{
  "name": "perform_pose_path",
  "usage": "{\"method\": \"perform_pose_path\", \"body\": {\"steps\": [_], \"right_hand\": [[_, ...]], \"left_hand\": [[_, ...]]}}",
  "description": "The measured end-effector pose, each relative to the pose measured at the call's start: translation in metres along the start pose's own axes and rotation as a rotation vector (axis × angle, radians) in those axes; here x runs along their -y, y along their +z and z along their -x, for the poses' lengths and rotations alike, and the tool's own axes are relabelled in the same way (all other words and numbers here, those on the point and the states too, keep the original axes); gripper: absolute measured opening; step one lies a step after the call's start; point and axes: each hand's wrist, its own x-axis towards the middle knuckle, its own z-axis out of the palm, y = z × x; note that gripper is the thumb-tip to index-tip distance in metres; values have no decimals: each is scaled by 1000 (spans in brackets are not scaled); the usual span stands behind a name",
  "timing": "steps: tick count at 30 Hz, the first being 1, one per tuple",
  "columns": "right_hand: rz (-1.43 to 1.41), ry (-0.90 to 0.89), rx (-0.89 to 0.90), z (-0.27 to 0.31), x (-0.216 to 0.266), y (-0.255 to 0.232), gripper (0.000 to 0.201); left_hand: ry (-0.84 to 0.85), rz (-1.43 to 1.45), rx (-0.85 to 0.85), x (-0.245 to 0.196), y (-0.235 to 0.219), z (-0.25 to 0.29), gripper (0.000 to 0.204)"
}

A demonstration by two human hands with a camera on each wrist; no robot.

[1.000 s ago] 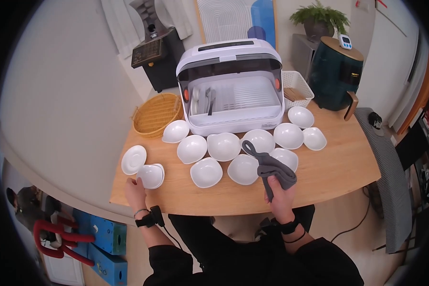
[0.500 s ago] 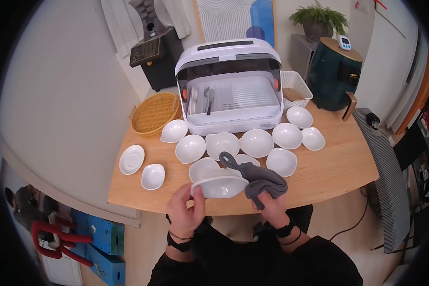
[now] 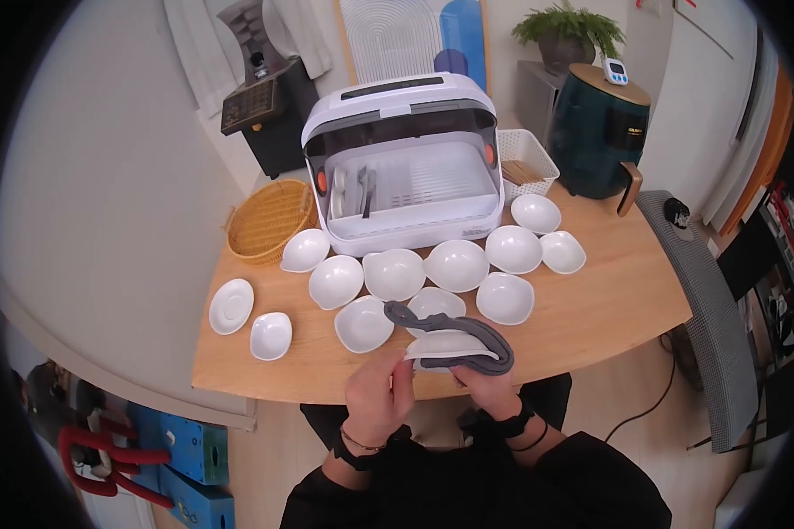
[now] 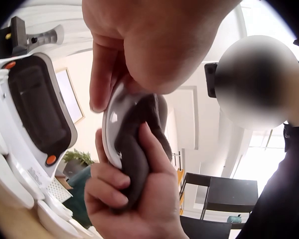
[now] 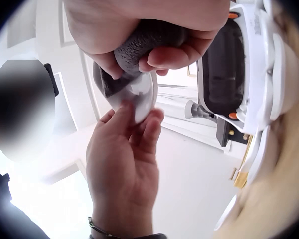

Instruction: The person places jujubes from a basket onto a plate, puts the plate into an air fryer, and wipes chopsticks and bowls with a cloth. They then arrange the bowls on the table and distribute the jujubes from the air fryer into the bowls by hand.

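Note:
A white bowl (image 3: 450, 345) is held tilted above the table's front edge, between both hands. The left hand (image 3: 378, 397) pinches its left rim between thumb and fingers. Around the bowl's right side the right hand (image 3: 488, 391) grips a folded grey cloth (image 3: 494, 339), which lies against the inside and outside of the bowl. In the left wrist view the cloth (image 4: 134, 159) covers part of the bowl's inner surface, with the right thumb pressing on it. The right wrist view shows the left fingers on the bowl (image 5: 143, 94) rim.
Several white bowls (image 3: 394, 275) stand in rows before a white dish cabinet (image 3: 406, 234) holding cutlery. At the left are a saucer (image 3: 231, 306), a small bowl (image 3: 271, 336) and a wicker basket (image 3: 269, 220). A white basket (image 3: 538, 159) and a green air fryer (image 3: 598, 132) stand at the right.
The left hand took a bowl from the small stack at the left and carried it right to the cloth. The right hand has moved left and now wraps the cloth around the bowl.

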Motion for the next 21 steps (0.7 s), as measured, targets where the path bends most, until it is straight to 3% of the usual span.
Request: {"method": "perform_pose_path", "body": {"steps": [1, 2, 4, 5, 8, 9, 10, 11, 12, 13, 14, 15, 19, 21], "right_hand": [[-221, 94, -45, 3, -2, 5, 60], [-441, 186, -90, 6, -4, 10, 59], [-405, 135, -97, 9, -12, 19, 59], [-352, 89, -72, 10, -11, 18, 57], [-269, 37, -109, 9, -11, 15, 57], [-284, 94, -137, 9, -6, 13, 55], [-282, 94, -135, 7, -7, 10, 55], [-118, -9, -167, 4, -9, 7, 53], [44, -114, -197, 1, -9, 4, 50], [44, -117, -195, -4, -2, 1, 50], [164, -232, -140, -9, 10, -3, 47], [285, -346, -88, -12, 16, -6, 44], [207, -360, -164, -5, 12, 3, 41], [-199, -51, -232, 6, 8, 11, 43]], "left_hand": [[-131, 154, -78, 1, 11, 7, 20], [-126, 162, -77, -2, 23, 11, 20], [-223, 532, -305, -8, 42, 14, 18], [-182, 359, -274, -9, 41, 14, 18], [-322, 451, -256, -15, 43, 11, 14], [-322, 454, -257, -15, 41, 8, 14], [-313, 371, -155, -12, 36, 2, 13], [-304, 286, -55, -9, 30, -3, 11], [-304, 285, -58, -5, 22, -8, 11], [-203, 129, -4, -1, 13, -14, 11], [-100, -27, 52, 1, 8, -17, 11], [-133, 3, 44, 1, 7, -17, 12], [-268, 103, 115, -6, 14, -9, 7], [-431, 321, 161, -10, 25, -3, 10]]}}
